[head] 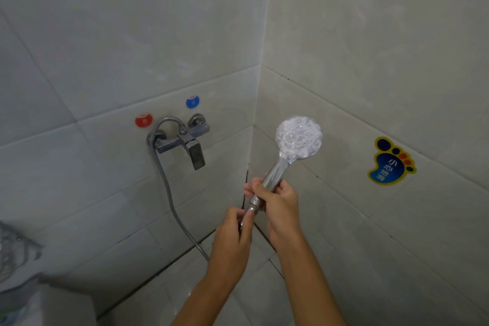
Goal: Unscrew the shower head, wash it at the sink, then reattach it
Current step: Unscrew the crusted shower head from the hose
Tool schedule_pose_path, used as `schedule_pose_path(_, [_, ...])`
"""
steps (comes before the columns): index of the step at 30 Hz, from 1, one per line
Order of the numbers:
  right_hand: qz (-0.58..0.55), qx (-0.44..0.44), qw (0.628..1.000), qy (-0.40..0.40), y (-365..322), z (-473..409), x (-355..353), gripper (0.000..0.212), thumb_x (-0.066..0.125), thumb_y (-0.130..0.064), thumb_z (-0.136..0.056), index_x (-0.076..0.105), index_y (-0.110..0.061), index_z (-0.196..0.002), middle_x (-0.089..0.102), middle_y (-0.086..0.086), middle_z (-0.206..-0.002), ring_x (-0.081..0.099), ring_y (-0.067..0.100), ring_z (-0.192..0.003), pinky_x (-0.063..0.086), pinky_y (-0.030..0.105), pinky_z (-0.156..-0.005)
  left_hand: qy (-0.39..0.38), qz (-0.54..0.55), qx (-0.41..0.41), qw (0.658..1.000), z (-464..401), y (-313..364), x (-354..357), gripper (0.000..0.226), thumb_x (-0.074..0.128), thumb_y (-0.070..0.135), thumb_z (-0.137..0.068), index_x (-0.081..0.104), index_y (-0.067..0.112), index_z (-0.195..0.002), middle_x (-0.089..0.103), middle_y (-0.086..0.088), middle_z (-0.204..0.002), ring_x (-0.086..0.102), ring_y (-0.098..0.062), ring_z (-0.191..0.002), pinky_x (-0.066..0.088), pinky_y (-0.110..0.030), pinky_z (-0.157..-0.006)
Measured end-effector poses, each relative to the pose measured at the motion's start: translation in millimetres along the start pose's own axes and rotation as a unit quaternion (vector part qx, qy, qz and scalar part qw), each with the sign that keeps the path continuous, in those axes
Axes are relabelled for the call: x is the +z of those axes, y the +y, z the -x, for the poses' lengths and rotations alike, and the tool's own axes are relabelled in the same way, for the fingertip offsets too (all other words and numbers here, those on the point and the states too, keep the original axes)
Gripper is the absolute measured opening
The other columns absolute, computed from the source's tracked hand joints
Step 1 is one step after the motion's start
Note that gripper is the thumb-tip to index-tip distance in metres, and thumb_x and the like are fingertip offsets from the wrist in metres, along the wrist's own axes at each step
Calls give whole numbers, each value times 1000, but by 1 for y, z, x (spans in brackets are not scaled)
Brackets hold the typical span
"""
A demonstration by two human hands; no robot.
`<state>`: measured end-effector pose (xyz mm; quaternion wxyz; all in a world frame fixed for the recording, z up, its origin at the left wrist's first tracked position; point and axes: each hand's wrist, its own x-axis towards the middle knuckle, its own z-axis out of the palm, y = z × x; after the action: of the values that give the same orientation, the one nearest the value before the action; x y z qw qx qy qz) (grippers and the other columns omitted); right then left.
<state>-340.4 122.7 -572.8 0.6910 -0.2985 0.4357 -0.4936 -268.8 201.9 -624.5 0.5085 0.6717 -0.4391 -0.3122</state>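
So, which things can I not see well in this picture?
- Nut: head view, the left hand pinches it; whether it is already loose cannot be told.
- Hose: its lower end goes behind the left forearm.
- Handle: its lower part is wrapped by the right hand.
- Wire rack: cut by the left edge, blurred.
- Red dot and blue dot: marks too small to read.

Shower head (298, 139) shiny chrome; hose (169, 193) dull metal; wall tiles (132, 34) glossy.
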Motion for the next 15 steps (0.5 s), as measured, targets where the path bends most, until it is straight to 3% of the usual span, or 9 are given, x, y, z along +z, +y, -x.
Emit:
schedule_pose_path(4, [3,1,1000,-3,2,2,-2,21,68,4,-85,62,1,-105,70,24,-103,74,31,-89,60,35,-80,-7,2,16,1000,2,2,-2,5,55,33,-96,55,28,-96,56,1,-63,47,-7,-52,41,-35,-49])
schedule_pose_path(7, [8,5,1000,0,3,2,-4,21,69,4,-85,62,2,-105,70,25,-104,74,31,-89,60,34,-78,0,6,13,1000,3,1,-4,18,65,27,-91,48,29,-96,61,-7,-71,51,-11,-55,45,-39,-50])
schedule_pose_path(10, [7,4,1000,5,5,2,-4,20,68,3,-85,61,3,-105,69,27,-105,73,33,-89,60,33,-78,-2,-2,15,1000,5,-2,-3,9,58,31,-95,52,26,-93,53,2,-63,46,-8,-54,41,-37,-51])
schedule_pose_path(15, [2,0,1000,5,5,3,-6,22,69,3,-85,61,3,-105,68,27,-106,73,33,-90,59,35,-81,-6,-2,16,1000,8,2,-1,16,47,36,-98,58,25,-92,53,3,-61,46,-6,-52,40,-35,-50])
